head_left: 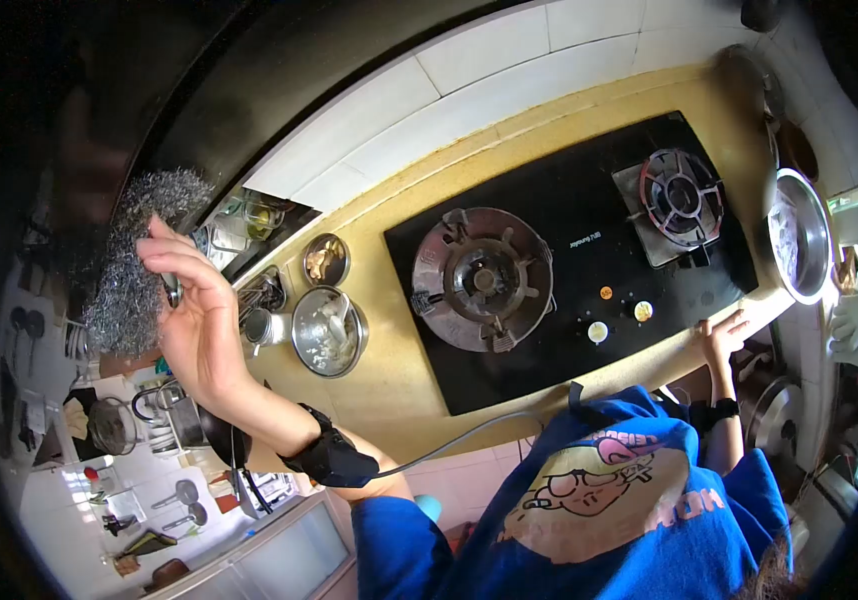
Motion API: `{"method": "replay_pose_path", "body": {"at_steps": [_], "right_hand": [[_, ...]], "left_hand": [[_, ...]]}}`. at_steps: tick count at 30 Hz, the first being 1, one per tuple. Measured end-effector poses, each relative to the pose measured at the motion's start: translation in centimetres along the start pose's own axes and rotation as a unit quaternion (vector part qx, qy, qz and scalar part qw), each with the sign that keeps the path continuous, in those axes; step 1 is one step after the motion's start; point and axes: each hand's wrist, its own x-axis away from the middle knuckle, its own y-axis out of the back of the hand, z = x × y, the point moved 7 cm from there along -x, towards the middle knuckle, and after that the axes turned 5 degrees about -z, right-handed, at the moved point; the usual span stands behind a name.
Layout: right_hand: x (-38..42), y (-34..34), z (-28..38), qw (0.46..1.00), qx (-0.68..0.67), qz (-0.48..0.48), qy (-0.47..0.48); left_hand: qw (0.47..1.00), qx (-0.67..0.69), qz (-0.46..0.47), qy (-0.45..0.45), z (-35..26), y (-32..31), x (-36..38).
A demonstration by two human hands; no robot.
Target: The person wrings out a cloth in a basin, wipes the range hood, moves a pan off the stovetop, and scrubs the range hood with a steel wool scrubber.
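Note:
At the left, my left hand (199,310) is raised with its fingers curled against a large bundle of silvery steel wool (134,265), which lies against a dark glossy surface (189,110). A small dark shiny thing by the palm is too small to make out. My right hand (725,335) rests at the front edge of the black hob (569,310), fingers apart and holding nothing. The hob carries a large round burner (484,280) and a smaller burner (682,197).
Left of the hob stand a steel bowl with pale contents (329,332) and a small bowl of yellowish pieces (326,262). A large metal basin (799,237) is at the right. Two small knobs and an orange disc sit on the hob. A cable runs from my left wrist.

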Motion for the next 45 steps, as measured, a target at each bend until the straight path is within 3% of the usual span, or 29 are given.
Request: {"method": "replay_pose_path", "body": {"at_steps": [3,9,10,11,13,16,18,19,21,22,23,24,25,31,33,35,37,39,43,45], "right_hand": [[-0.1,0.0,0.1,1.000,0.000,0.011,-0.008],[-0.2,-1.3,-0.5,1.000,0.005,0.019,0.003],[-0.3,-1.8,-0.9,0.997,-0.002,0.060,-0.042],[-0.1,-2.5,-1.3,0.999,0.004,0.034,-0.029],[-0.2,-4.2,-2.0,0.995,0.032,0.090,-0.010],[-0.3,-4.8,-2.5,0.999,0.018,0.045,0.013],[-0.2,-1.7,-1.0,0.986,-0.027,0.136,-0.094],[-0.2,-2.2,-0.6,0.991,0.017,0.128,-0.021],[-0.4,-0.8,-0.1,0.992,-0.016,0.106,-0.063],[-0.3,0.2,0.3,0.983,-0.009,0.158,-0.093],[-0.5,-2.7,-1.4,0.997,-0.016,0.059,-0.052],[-0.8,-2.6,-0.5,0.987,0.044,0.152,-0.004],[-0.9,-2.1,-0.2,0.983,0.046,0.180,0.007],[-1.1,0.5,0.2,0.974,-0.008,0.224,0.015],[-1.6,1.4,0.4,0.969,-0.026,0.243,0.022],[-2.0,2.3,0.7,0.964,-0.046,0.262,0.027],[-2.3,2.8,1.2,0.957,-0.069,0.280,0.028],[-2.4,3.5,2.1,0.951,-0.085,0.296,0.027],[-2.3,4.9,3.9,0.940,-0.112,0.321,0.027],[-2.2,5.6,4.6,0.936,-0.122,0.328,0.029]], "left_hand": [[1.000,-0.009,0.021,-0.002,0.4,0.1,-0.5],[0.974,0.042,-0.039,0.221,9.8,2.7,-5.0],[0.980,-0.013,-0.007,0.200,11.1,3.0,-6.4],[0.977,-0.017,-0.001,0.214,12.6,3.4,-7.2],[0.980,-0.083,0.015,0.182,14.4,4.3,-9.1],[0.983,-0.056,-0.007,0.175,14.6,4.6,-9.0],[0.978,0.011,0.006,0.209,13.4,3.8,-8.0],[0.973,0.044,0.009,0.226,12.4,3.4,-7.0],[0.978,0.049,0.041,0.197,9.3,2.0,-4.8],[0.981,0.059,0.043,0.181,7.7,1.4,-3.7],[0.983,0.069,0.046,0.165,5.9,0.9,-2.7],[0.987,0.080,0.042,0.132,3.9,0.8,-1.9],[0.990,0.091,0.038,0.099,1.9,0.5,-1.2],[0.987,0.070,0.143,-0.016,-7.9,-0.1,1.0],[0.988,0.043,0.140,-0.058,-9.2,0.3,0.7],[0.986,0.021,0.149,-0.075,-9.2,0.4,0.4],[0.990,0.046,0.133,0.007,-7.2,1.0,-0.1],[0.991,0.020,0.127,-0.020,-4.7,1.2,-1.4],[0.973,-0.085,0.215,-0.025,-0.2,1.1,-3.3],[0.983,-0.097,0.157,0.003,3.2,2.2,-5.0]]}}
